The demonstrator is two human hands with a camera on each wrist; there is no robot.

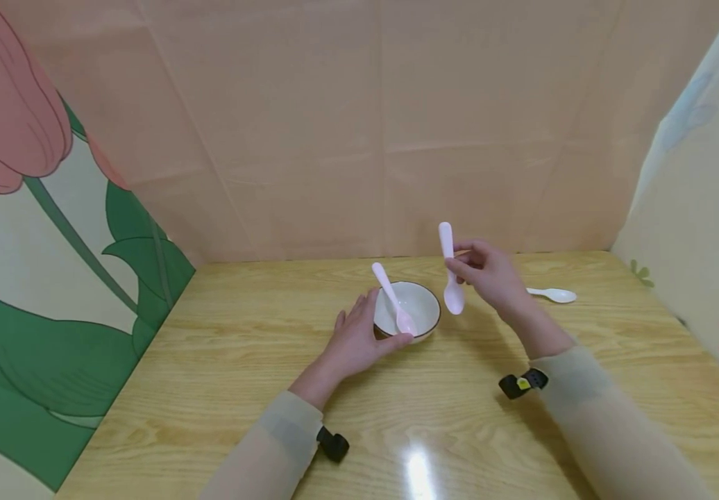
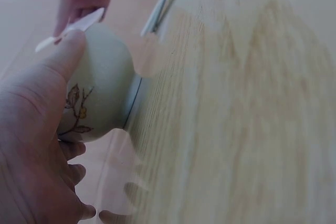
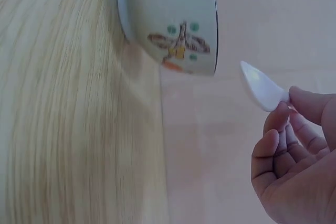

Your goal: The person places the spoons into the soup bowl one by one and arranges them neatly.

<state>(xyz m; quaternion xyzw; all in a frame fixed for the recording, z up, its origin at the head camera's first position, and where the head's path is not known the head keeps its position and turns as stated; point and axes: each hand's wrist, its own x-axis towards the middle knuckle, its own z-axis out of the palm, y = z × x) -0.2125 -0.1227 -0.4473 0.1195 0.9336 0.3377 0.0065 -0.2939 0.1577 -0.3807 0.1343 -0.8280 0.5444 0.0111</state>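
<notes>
A white bowl (image 1: 420, 305) with a dark rim stands on the table; painted sprigs show on its outside in both wrist views. My left hand (image 1: 352, 342) grips the bowl from its left side, thumb along the near rim and fingers round the far side. Inside the bowl leans a pale pink spoon (image 1: 387, 283), its handle sticking up over the rim. To the right of the bowl, my right hand (image 1: 486, 274) pinches another pale pink spoon (image 1: 454, 297) between thumb and fingers. That spoon is held in the air, bowl end down and handle up.
A white spoon (image 1: 558, 296) lies on the wooden table (image 1: 241, 389) beyond the right wrist, its handle partly hidden. Behind the table rises a pinkish-brown covering (image 1: 309, 139). Flower-printed panels flank both sides. A black strap device (image 1: 334, 444) sits on the left wrist.
</notes>
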